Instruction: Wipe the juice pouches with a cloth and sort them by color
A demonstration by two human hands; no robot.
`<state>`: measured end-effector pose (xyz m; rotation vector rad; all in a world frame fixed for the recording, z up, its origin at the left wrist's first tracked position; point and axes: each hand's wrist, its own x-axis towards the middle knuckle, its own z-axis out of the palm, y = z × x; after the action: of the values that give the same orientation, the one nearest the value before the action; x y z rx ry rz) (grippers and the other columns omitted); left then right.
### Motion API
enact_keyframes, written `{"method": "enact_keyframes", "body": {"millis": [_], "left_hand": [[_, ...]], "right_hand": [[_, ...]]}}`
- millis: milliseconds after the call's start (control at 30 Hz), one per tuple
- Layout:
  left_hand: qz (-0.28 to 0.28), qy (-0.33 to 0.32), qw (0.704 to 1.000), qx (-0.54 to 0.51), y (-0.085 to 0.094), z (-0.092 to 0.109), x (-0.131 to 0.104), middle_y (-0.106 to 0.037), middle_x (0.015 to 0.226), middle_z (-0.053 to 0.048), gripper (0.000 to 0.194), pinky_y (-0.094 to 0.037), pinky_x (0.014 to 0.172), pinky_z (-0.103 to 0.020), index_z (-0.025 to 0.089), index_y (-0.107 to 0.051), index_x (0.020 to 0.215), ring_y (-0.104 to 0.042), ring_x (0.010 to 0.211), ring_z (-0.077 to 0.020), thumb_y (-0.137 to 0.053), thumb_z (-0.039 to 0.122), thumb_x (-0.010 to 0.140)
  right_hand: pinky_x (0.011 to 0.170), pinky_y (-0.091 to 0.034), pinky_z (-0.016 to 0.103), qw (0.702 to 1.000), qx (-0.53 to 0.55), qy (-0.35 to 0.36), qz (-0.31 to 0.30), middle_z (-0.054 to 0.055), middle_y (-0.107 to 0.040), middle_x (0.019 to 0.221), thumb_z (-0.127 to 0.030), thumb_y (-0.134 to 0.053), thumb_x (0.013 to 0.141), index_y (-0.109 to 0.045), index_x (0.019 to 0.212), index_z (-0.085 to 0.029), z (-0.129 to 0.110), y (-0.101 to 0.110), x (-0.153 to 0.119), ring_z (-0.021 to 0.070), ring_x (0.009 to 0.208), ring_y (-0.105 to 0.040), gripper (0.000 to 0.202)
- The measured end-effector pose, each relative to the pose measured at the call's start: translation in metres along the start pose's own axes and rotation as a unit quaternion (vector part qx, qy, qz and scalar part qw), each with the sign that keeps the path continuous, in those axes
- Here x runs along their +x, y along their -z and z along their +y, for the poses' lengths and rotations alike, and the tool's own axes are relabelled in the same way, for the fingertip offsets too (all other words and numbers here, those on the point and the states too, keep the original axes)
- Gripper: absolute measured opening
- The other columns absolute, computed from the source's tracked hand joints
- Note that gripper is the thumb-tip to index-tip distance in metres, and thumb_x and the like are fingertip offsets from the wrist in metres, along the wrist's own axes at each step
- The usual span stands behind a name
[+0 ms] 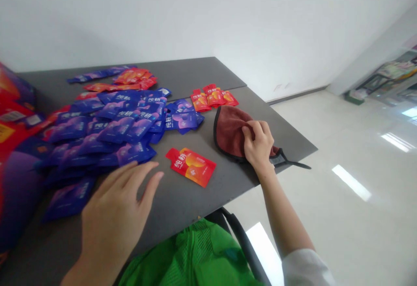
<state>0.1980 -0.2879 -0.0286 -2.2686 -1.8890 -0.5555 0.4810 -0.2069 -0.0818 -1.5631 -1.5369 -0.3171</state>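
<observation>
My right hand (259,142) is closed on a brown cloth with black edging (231,131), bunching it up near the table's right end. A dark strap (298,164) trails from the cloth past the table edge. My left hand (120,207) hovers low at the front, thumb and fingers apart, with nothing visible in it. Just beyond its fingertips spreads a heap of purple-blue sachets (110,121). Between my two hands a single red and orange sachet (192,166) lies flat on the grey table (169,216).
Several red sachets (213,97) lie behind the cloth, and more red ones (135,77) behind the heap. Large red and purple packaging (19,164) stands at the left. A green mesh item (195,255) is below the front edge. A white wall rises behind.
</observation>
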Motion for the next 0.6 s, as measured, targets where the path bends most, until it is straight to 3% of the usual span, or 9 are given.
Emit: {"method": "enact_keyframes", "body": {"millis": [67,133,233,333,400,500,600], "left_hand": [[0.066,-0.084,0.994,-0.014,-0.003,0.02,0.012,-0.049,0.136,-0.012,0.042,-0.034,0.104,-0.05,0.019,-0.051,0.127,-0.035,0.132,-0.0325,-0.044,0.039,0.09],[0.036,-0.134,0.99,-0.019,-0.02,0.043,0.025,-0.027,0.15,-0.015,0.059,-0.023,0.108,-0.054,0.015,-0.036,0.14,-0.012,0.14,-0.0353,-0.043,0.046,0.09],[-0.08,-0.16,0.983,-0.031,-0.059,0.067,0.036,-0.028,0.148,-0.021,0.068,-0.024,0.108,-0.055,0.013,-0.032,0.142,-0.014,0.139,-0.0365,-0.038,0.055,0.089],[-0.137,-0.183,0.973,-0.028,-0.083,0.069,0.035,-0.031,0.146,-0.021,0.067,-0.022,0.108,-0.056,0.016,-0.033,0.142,-0.017,0.139,-0.0352,-0.034,0.057,0.089],[-0.14,-0.202,0.969,-0.02,-0.083,0.064,0.028,-0.029,0.147,-0.02,0.069,-0.022,0.109,-0.055,0.016,-0.031,0.143,-0.016,0.139,-0.0352,-0.035,0.058,0.088],[-0.126,-0.186,0.974,0.017,-0.065,0.061,0.006,-0.027,0.148,-0.021,0.074,-0.024,0.106,-0.059,0.016,-0.032,0.142,-0.019,0.137,-0.0398,-0.042,0.06,0.084],[-0.13,-0.176,0.975,0.045,-0.048,0.066,-0.029,-0.036,0.143,-0.022,0.082,-0.025,0.102,-0.065,0.02,-0.039,0.139,-0.029,0.131,-0.0455,-0.048,0.07,0.075]], "right_hand": [[0.075,-0.042,0.03,1.0,0.01,-0.005,0.015,0.005,-0.057,0.088,-0.032,-0.045,0.09,-0.061,0.089,-0.022,0.001,0.0,0.0,0.019,0.083,-0.054,0.018],[0.075,-0.042,0.03,0.999,0.018,-0.013,0.026,0.005,-0.058,0.088,-0.031,-0.045,0.089,-0.06,0.089,-0.021,0.002,0.0,0.001,0.0188,0.083,-0.055,0.018],[0.075,-0.042,0.03,0.999,0.022,-0.025,0.024,0.005,-0.058,0.088,-0.032,-0.045,0.089,-0.06,0.089,-0.021,0.003,0.0,0.002,0.0186,0.083,-0.055,0.018],[0.077,-0.041,0.029,1.0,0.023,-0.02,0.004,0.005,-0.058,0.089,-0.033,-0.045,0.09,-0.061,0.09,-0.021,0.003,0.0,0.001,0.0185,0.084,-0.054,0.019],[0.077,-0.041,0.03,1.0,0.023,-0.015,-0.005,0.005,-0.058,0.089,-0.033,-0.045,0.09,-0.061,0.09,-0.021,0.002,-0.001,0.001,0.0185,0.085,-0.054,0.02],[0.077,-0.042,0.029,1.0,0.02,-0.014,-0.008,0.005,-0.058,0.089,-0.033,-0.045,0.09,-0.061,0.091,-0.022,0.003,-0.001,0.001,0.0183,0.084,-0.055,0.02],[0.077,-0.042,0.029,1.0,0.028,-0.012,0.001,0.004,-0.059,0.088,-0.032,-0.047,0.089,-0.062,0.09,-0.021,0.005,-0.003,0.002,0.018,0.084,-0.055,0.018]]}}
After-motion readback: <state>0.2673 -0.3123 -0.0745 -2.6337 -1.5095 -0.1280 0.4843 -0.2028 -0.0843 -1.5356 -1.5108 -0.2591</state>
